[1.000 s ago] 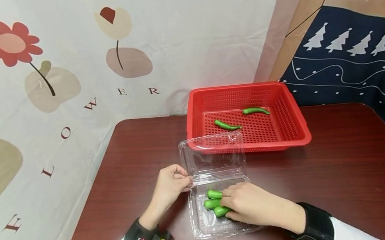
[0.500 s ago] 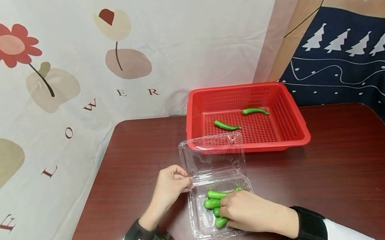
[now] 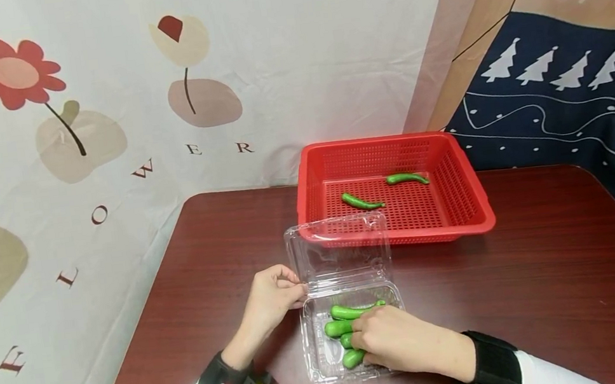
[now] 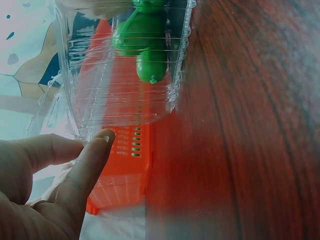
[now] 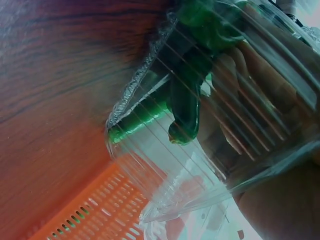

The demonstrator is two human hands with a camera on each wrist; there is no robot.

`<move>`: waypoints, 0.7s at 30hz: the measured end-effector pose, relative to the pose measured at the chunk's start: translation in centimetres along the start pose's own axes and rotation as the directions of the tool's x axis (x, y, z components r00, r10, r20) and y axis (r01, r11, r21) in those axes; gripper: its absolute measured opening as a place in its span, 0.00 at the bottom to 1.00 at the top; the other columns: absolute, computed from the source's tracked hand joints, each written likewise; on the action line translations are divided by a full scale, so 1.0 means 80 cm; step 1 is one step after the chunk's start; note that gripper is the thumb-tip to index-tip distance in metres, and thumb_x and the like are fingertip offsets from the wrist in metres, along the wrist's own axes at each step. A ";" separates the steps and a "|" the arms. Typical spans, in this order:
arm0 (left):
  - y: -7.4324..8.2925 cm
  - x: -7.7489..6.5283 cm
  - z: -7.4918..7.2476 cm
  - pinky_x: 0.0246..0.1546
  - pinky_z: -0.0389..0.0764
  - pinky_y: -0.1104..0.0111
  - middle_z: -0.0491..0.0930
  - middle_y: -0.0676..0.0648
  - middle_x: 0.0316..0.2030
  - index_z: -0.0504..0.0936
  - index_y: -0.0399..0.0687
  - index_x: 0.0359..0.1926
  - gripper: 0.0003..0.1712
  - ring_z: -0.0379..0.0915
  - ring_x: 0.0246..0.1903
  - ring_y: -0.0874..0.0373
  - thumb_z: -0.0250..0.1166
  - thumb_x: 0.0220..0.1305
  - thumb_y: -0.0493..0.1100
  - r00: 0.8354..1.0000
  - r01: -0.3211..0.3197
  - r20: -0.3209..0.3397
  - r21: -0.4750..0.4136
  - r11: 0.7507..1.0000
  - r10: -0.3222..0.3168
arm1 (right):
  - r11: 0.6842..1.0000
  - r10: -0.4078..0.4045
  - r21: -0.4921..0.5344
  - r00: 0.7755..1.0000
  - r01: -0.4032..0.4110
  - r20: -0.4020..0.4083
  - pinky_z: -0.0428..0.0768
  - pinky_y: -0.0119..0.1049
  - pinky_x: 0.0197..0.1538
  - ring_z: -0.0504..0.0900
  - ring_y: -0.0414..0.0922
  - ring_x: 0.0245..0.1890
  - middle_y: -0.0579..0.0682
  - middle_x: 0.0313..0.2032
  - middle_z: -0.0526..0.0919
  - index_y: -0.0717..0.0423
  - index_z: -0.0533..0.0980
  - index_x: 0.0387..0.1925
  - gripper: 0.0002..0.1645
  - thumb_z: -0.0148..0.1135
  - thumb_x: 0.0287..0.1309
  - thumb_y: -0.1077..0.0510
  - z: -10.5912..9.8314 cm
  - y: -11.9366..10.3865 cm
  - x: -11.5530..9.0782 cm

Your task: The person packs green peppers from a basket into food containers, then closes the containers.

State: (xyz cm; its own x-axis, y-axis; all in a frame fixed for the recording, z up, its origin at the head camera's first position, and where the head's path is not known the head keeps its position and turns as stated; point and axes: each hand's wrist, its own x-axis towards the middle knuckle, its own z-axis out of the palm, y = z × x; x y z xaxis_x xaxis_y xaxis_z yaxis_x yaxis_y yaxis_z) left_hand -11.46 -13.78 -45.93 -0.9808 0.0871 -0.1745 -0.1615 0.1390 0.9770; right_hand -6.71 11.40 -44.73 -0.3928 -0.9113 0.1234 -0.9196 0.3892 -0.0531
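A clear plastic clamshell box (image 3: pixel 320 370) lies on the table with its lid (image 3: pixel 338 255) raised at the back. Thumb and finger of my left hand (image 3: pixel 274 295) pinch its left edge by the hinge, as the left wrist view also shows. Several green chili peppers (image 3: pixel 339 328) lie side by side in the base. My right hand (image 3: pixel 397 341) reaches into the box from the right, fingers curled over the nearer peppers, gripping a green pepper (image 3: pixel 353 358) at the front. Those fingers hide the peppers' right ends. Through the box wall, the right wrist view shows the fingers against peppers.
Behind the box stands a red perforated basket (image 3: pixel 482 209) holding two green peppers (image 3: pixel 363 200). The raised lid overlaps its front rim in the head view. A dark red wooden table (image 3: pixel 569 262) carries everything, with a printed cloth (image 3: pixel 297 59) behind it.
My right hand has shifted slightly toward the front of the box, and the front pepper has moved that way with it. More of the back pepper shows. My left hand has stayed put.
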 end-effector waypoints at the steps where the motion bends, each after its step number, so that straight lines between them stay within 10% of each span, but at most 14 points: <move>1: 0.000 0.000 0.000 0.33 0.93 0.59 0.88 0.37 0.28 0.78 0.32 0.33 0.08 0.88 0.28 0.48 0.69 0.55 0.25 1.000 -0.001 -0.001 0.002 1.000 0.001 | 1.000 0.000 -0.001 1.000 0.000 0.000 0.84 0.30 0.36 0.80 0.34 0.33 0.36 0.28 0.77 0.45 0.81 0.28 0.12 0.79 0.50 0.50 0.000 0.000 0.000; 21: -0.001 0.001 0.001 0.33 0.93 0.58 0.87 0.34 0.28 0.77 0.31 0.33 0.07 0.88 0.29 0.44 0.67 0.55 0.24 1.000 -0.016 0.013 -0.017 1.000 0.016 | 0.999 -0.023 0.032 0.983 0.030 -0.183 0.83 0.30 0.37 0.77 0.36 0.32 0.38 0.31 0.78 0.46 0.82 0.34 0.11 0.76 0.60 0.47 -0.063 0.029 0.001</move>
State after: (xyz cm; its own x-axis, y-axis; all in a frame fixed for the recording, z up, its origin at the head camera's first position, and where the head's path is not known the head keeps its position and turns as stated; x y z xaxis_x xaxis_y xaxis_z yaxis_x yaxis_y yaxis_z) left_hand -11.53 -13.73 -45.99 -0.9818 0.1020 -0.1602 -0.1476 0.1213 0.9816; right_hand -8.89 12.94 -39.88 -0.3646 -0.8801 0.3042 -0.9304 0.3574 -0.0813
